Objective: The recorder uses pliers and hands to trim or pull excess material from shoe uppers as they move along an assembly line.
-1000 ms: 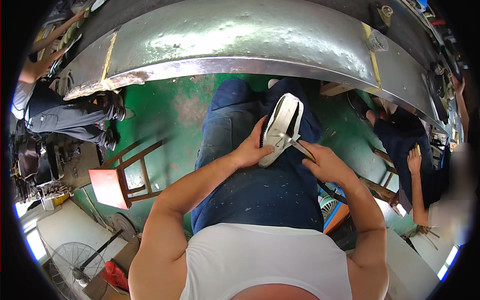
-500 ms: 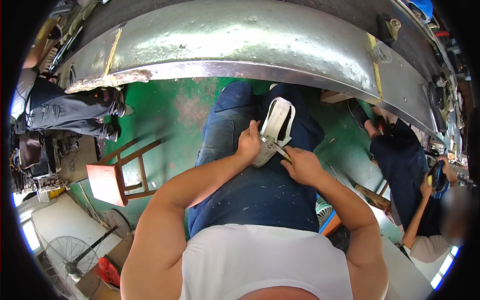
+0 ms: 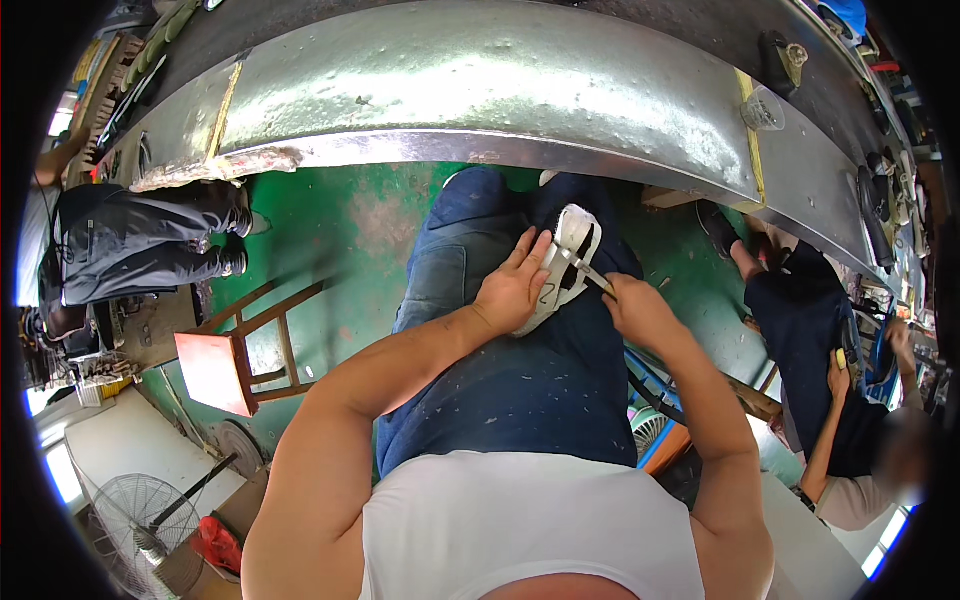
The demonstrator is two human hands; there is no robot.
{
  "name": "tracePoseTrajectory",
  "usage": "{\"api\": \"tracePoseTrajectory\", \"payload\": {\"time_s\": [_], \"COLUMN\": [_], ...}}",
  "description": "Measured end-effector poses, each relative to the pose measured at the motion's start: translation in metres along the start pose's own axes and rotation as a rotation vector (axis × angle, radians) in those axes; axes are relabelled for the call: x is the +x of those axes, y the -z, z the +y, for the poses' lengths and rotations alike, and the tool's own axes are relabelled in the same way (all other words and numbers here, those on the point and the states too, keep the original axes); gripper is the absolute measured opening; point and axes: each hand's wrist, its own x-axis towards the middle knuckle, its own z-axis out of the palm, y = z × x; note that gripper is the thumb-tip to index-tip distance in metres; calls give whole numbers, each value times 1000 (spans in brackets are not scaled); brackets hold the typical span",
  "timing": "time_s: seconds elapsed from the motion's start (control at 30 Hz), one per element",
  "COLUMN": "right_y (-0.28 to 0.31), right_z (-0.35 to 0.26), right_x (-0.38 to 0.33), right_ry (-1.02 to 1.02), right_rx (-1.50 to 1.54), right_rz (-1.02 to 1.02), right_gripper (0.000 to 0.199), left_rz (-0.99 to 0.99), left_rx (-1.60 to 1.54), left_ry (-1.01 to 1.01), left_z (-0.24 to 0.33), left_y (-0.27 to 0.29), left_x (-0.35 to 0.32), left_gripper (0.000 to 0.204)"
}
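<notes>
A white shoe (image 3: pixel 578 228), with dark openings between its straps, lies tilted over my thighs. My left hand (image 3: pixel 513 293) holds it along its left side, the fingers stretched forward and the palm over its near part. In my right hand (image 3: pixel 640 312) is a slim metal hand tool (image 3: pixel 592 272), whose exact kind I cannot make out. The tool's head rests at the shoe's middle, near my left fingertips. My right fingers are closed round its handle end.
Ahead runs a long metal-covered bench (image 3: pixel 450 80) with a clear plastic cup (image 3: pixel 764 108). A wooden stool (image 3: pixel 215 372) stands left and a fan (image 3: pixel 140 530) behind it. Other people work at left and right; the right one's hand (image 3: pixel 838 375) holds something yellow.
The shoe has turned over, showing another side. My left fingers have stretched out along it. My right hand and the tool have shifted to the right and slightly forward.
</notes>
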Motion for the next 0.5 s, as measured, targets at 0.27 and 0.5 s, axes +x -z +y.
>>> {"api": "tracePoseTrajectory", "payload": {"time_s": [0.27, 0.5], "right_y": [42, -8], "right_z": [-13, -19], "right_x": [9, 25], "right_ry": [-264, -48], "right_rx": [409, 297], "right_rz": [-322, 75], "right_gripper": [32, 36], "left_rz": [-422, -507], "left_rx": [227, 192], "left_ry": [260, 218], "left_z": [19, 36], "left_y": [30, 45], "left_x": [22, 14], "left_gripper": [64, 70]}}
